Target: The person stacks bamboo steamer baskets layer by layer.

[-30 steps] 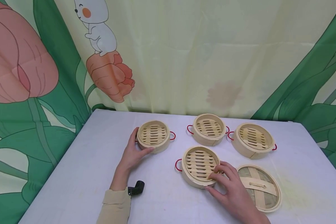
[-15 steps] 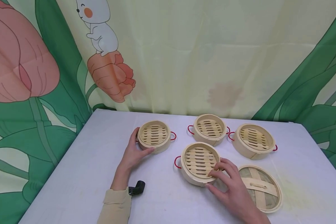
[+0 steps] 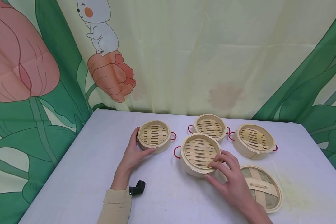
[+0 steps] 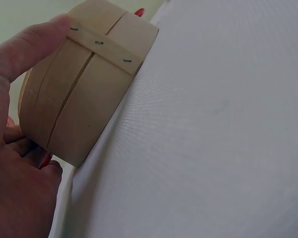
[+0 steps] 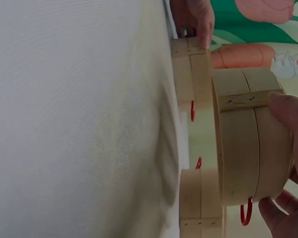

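Bamboo steamer [image 3: 200,152] hangs in right fingers [image 3: 220,167] above white table [image 3: 162,193].

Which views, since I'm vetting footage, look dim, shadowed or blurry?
Head view: brightest, the round pale bamboo steamer in the person's right hand clear; left wrist: dimmer, a soft shadow on the white cloth-covered table beside another round pale bamboo steamer; right wrist: also dim, soft-edged shadows on that table, whose surface looks partly blurred.
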The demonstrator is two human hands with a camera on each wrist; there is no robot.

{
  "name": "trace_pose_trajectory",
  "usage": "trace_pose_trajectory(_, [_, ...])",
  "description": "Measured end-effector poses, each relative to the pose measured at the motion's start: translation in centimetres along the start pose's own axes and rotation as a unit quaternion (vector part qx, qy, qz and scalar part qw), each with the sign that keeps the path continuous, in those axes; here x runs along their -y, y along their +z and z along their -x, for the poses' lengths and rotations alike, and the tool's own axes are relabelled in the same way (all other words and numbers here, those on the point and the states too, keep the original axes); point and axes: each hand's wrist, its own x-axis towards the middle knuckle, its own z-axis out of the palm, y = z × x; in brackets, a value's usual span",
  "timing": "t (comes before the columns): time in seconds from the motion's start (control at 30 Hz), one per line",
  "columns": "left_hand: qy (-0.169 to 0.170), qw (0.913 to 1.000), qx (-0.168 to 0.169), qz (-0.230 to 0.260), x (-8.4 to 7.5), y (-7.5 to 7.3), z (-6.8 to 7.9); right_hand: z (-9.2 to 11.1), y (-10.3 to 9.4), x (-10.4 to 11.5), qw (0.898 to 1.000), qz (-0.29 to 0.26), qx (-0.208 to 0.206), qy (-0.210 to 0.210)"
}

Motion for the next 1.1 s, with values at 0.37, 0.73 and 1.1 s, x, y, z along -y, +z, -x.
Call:
trace_pose_trajectory(0.37, [0.012,0.9997,0.008,0.018,-0.1,0.0,-0.1,-1.8,0.4,-0.2,1.0,-0.009,-0.018,0.015])
trace_pose_trajectory(0.73, [0.006,0.9998,0.007,0.018,-0.1,-0.1,0.0,-3.2,1.1,-0.1,0.999,-0.013,-0.005,0.048])
trace_pose_trajectory(1.1, [-0.008,0.9999,0.005,0.005,-0.3,-0.1,0.0,-4.8,2.7,0.0,0.998,-0.025,0.003,0.062])
